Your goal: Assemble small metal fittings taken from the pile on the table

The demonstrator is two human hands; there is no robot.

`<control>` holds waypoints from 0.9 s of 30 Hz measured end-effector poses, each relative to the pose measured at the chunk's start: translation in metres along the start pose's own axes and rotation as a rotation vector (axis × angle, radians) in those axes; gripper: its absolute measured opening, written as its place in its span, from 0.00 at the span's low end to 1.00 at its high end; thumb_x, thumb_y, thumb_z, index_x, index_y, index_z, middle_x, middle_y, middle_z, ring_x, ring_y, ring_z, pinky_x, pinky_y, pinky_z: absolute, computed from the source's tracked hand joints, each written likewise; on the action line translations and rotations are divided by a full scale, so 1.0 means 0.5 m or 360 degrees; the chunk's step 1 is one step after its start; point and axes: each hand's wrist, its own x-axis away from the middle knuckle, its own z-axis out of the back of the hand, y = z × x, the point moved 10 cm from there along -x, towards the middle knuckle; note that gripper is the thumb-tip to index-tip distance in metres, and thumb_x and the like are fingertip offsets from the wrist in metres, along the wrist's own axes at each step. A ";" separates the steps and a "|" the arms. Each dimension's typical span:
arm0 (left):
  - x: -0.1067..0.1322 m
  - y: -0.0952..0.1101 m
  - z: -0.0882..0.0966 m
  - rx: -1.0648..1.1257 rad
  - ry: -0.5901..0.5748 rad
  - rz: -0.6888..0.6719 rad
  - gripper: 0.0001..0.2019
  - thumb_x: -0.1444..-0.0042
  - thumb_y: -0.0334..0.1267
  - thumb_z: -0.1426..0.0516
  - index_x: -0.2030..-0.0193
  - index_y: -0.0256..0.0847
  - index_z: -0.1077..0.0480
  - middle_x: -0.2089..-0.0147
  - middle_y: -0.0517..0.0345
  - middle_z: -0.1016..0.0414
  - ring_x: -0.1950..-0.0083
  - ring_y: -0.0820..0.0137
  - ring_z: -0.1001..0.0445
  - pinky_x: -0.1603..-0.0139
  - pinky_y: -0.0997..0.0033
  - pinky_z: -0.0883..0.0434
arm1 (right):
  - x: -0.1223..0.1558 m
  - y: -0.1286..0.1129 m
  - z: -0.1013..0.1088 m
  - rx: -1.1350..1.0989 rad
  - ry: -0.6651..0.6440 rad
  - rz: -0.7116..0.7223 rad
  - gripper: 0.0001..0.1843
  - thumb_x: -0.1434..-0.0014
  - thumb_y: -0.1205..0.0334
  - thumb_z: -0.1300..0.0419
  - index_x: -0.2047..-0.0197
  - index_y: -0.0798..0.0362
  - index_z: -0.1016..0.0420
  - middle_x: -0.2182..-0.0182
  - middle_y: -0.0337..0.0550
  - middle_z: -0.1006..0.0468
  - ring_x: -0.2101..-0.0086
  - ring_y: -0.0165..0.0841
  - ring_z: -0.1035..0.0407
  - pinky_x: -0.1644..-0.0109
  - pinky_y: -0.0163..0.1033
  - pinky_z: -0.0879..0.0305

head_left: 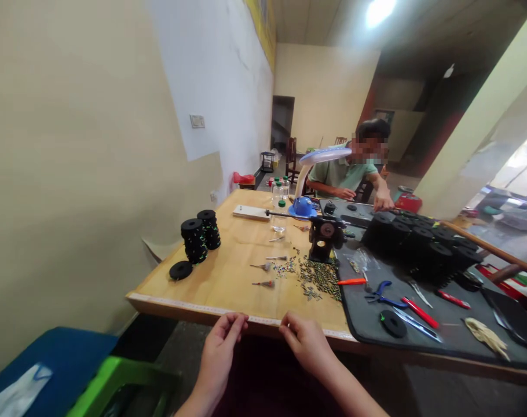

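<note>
My left hand (220, 347) and my right hand (304, 341) rest at the near edge of the wooden table (229, 278), fingers curled onto the edge strip. Both look pinched, and I cannot make out anything in them. Just beyond my right hand lies a scatter of small dark beads (318, 278). A few feathered hooks (263, 275) lie beside the beads. A small black vise (324, 237) stands behind them.
Stacked black spools (200, 234) stand at the left, more spools (420, 243) on a grey mat (441, 324) with blue pliers (383, 292) and red tools (420, 313). A blue lamp (309, 179) and a seated person (354, 174) are at the far end. Blue and green stools (94, 370) sit lower left.
</note>
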 end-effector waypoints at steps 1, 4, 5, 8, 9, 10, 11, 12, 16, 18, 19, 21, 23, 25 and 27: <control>0.003 0.006 0.016 -0.0046 0.0017 -0.0036 0.16 0.51 0.49 0.38 0.65 0.36 0.28 0.68 0.57 0.27 0.66 0.70 0.32 0.65 0.75 0.35 | -0.009 -0.007 -0.009 0.0024 -0.0024 0.0014 0.07 0.39 0.66 0.45 0.68 0.52 0.28 0.78 0.36 0.27 0.74 0.31 0.33 0.71 0.30 0.49; 0.023 0.015 0.042 -0.0188 0.0010 -0.0108 0.15 0.50 0.49 0.39 0.66 0.37 0.28 0.67 0.55 0.25 0.62 0.65 0.29 0.59 0.71 0.32 | -0.031 -0.028 -0.037 0.0087 -0.0061 0.0065 0.06 0.38 0.66 0.44 0.66 0.51 0.27 0.76 0.37 0.24 0.73 0.32 0.30 0.70 0.30 0.47; 0.031 0.015 0.046 -0.0241 0.0003 -0.0134 0.15 0.49 0.49 0.40 0.67 0.37 0.27 0.67 0.55 0.24 0.61 0.64 0.28 0.57 0.70 0.32 | -0.037 -0.033 -0.044 0.0114 -0.0060 0.0075 0.06 0.38 0.66 0.44 0.66 0.51 0.27 0.75 0.37 0.24 0.72 0.32 0.30 0.70 0.30 0.47; 0.048 0.017 0.051 -0.0409 -0.0022 -0.0243 0.13 0.46 0.48 0.41 0.67 0.39 0.27 0.65 0.53 0.23 0.59 0.62 0.27 0.54 0.68 0.32 | -0.054 -0.047 -0.059 0.0189 -0.0040 0.0094 0.06 0.37 0.66 0.44 0.66 0.51 0.27 0.74 0.38 0.23 0.71 0.33 0.29 0.69 0.31 0.47; 0.051 0.018 0.050 -0.0464 -0.0038 -0.0285 0.12 0.46 0.47 0.42 0.67 0.39 0.27 0.65 0.53 0.23 0.58 0.61 0.27 0.53 0.67 0.32 | -0.058 -0.051 -0.063 0.0210 -0.0032 0.0101 0.07 0.37 0.65 0.44 0.66 0.51 0.27 0.74 0.38 0.23 0.71 0.33 0.29 0.69 0.31 0.48; 0.054 0.020 0.049 -0.0515 -0.0055 -0.0330 0.11 0.45 0.46 0.42 0.66 0.40 0.26 0.64 0.52 0.23 0.58 0.61 0.27 0.52 0.67 0.32 | -0.062 -0.056 -0.065 0.0229 -0.0027 0.0109 0.07 0.37 0.65 0.45 0.66 0.51 0.27 0.74 0.38 0.23 0.71 0.33 0.29 0.70 0.31 0.48; 0.056 0.023 0.046 -0.0559 -0.0078 -0.0374 0.10 0.44 0.45 0.43 0.66 0.40 0.26 0.63 0.52 0.23 0.57 0.61 0.27 0.52 0.66 0.32 | -0.066 -0.061 -0.068 0.0247 -0.0023 0.0116 0.07 0.37 0.65 0.45 0.66 0.51 0.27 0.74 0.38 0.23 0.71 0.33 0.29 0.70 0.31 0.48; 0.057 0.026 0.043 -0.0596 -0.0104 -0.0416 0.09 0.44 0.44 0.43 0.66 0.41 0.26 0.62 0.51 0.23 0.57 0.61 0.27 0.51 0.66 0.32 | -0.069 -0.065 -0.071 0.0268 -0.0024 0.0120 0.07 0.36 0.65 0.45 0.66 0.51 0.28 0.74 0.38 0.23 0.72 0.33 0.29 0.70 0.31 0.48; 0.065 0.046 0.029 -0.0731 -0.0196 -0.0602 0.06 0.43 0.40 0.44 0.66 0.43 0.26 0.59 0.50 0.22 0.55 0.61 0.26 0.51 0.64 0.31 | -0.079 -0.071 -0.082 0.0377 -0.0024 0.0098 0.07 0.36 0.64 0.45 0.65 0.51 0.28 0.75 0.38 0.22 0.72 0.34 0.28 0.72 0.32 0.51; 0.069 0.053 0.025 -0.0810 -0.0207 -0.0688 0.05 0.43 0.38 0.44 0.66 0.43 0.27 0.59 0.50 0.22 0.55 0.61 0.26 0.51 0.63 0.30 | -0.084 -0.073 -0.088 0.0425 -0.0029 0.0091 0.07 0.36 0.64 0.46 0.65 0.51 0.28 0.74 0.39 0.22 0.71 0.34 0.28 0.72 0.33 0.51; 0.071 0.055 0.024 -0.0852 -0.0206 -0.0723 0.05 0.43 0.37 0.44 0.66 0.44 0.27 0.58 0.51 0.22 0.55 0.61 0.26 0.52 0.63 0.30 | -0.087 -0.075 -0.091 0.0441 -0.0032 0.0091 0.07 0.36 0.64 0.46 0.65 0.51 0.28 0.74 0.39 0.22 0.71 0.35 0.28 0.72 0.33 0.51; 0.073 0.057 0.023 -0.0944 -0.0201 -0.0778 0.06 0.42 0.36 0.45 0.65 0.43 0.27 0.58 0.51 0.22 0.55 0.62 0.26 0.52 0.63 0.30 | -0.092 -0.079 -0.094 0.0457 -0.0036 0.0094 0.07 0.36 0.64 0.46 0.65 0.51 0.28 0.73 0.39 0.21 0.71 0.35 0.27 0.72 0.33 0.51; 0.076 0.060 0.020 -0.1046 -0.0200 -0.0836 0.06 0.41 0.36 0.46 0.64 0.43 0.28 0.57 0.51 0.22 0.55 0.62 0.26 0.52 0.63 0.30 | -0.096 -0.084 -0.098 0.0463 -0.0045 0.0095 0.07 0.36 0.64 0.46 0.65 0.51 0.28 0.72 0.40 0.21 0.70 0.35 0.27 0.72 0.33 0.51; 0.079 0.066 0.015 -0.1152 -0.0210 -0.0909 0.07 0.40 0.35 0.47 0.63 0.43 0.28 0.57 0.50 0.22 0.54 0.63 0.26 0.52 0.62 0.30 | -0.098 -0.087 -0.101 0.0476 -0.0053 0.0097 0.07 0.36 0.65 0.46 0.64 0.51 0.28 0.72 0.40 0.21 0.70 0.35 0.27 0.72 0.33 0.51; 0.082 0.075 0.009 -0.1256 -0.0221 -0.1002 0.07 0.40 0.34 0.48 0.62 0.43 0.28 0.55 0.50 0.22 0.53 0.63 0.26 0.52 0.61 0.31 | -0.098 -0.089 -0.103 0.0502 -0.0057 0.0103 0.07 0.36 0.65 0.46 0.64 0.51 0.27 0.72 0.40 0.21 0.70 0.36 0.27 0.72 0.33 0.51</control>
